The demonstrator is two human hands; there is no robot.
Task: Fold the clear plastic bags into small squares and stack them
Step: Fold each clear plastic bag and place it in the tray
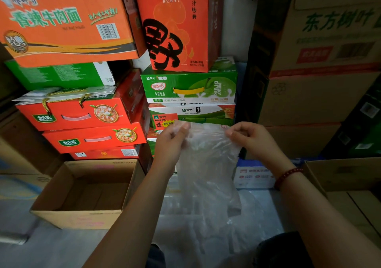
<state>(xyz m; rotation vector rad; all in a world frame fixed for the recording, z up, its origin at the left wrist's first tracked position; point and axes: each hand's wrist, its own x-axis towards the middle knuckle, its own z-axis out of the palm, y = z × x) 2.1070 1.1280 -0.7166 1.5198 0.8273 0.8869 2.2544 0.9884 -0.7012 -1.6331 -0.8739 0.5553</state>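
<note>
Head view: two hands, left hand [172, 138] and right hand [250, 137], each pinch a top corner of one clear plastic bag [206, 164], hanging unfolded right of one open brown cardboard box [82, 193].

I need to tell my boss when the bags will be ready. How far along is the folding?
Early, it seems. No folded squares or stack show anywhere. In hand: one clear plastic bag, hanging unfolded, pinched at its top corners by the left hand and right hand. More clear plastic lies loose below, apparently waiting.
</note>
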